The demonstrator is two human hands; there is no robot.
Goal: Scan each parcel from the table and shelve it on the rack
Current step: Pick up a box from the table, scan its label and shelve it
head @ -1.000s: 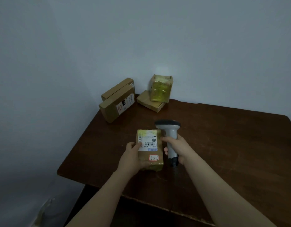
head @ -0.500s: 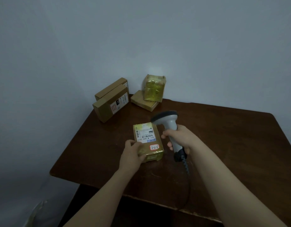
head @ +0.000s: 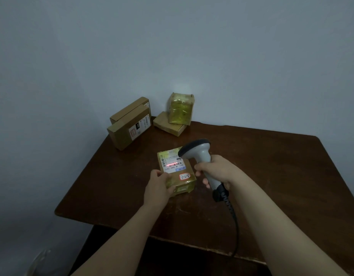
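Showing left forearm [head: 116,240] and right forearm [head: 281,226] bare to the lower edge of view; left hand [head: 157,189] and right hand [head: 217,171] likewise going bare, fingers uncovered.

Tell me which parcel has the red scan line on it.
The parcel the left hand holds; the four others at the back are unlit.

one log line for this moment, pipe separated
step: scan | left hand: holds parcel, label up | right hand: grips scanner, red line on barcode
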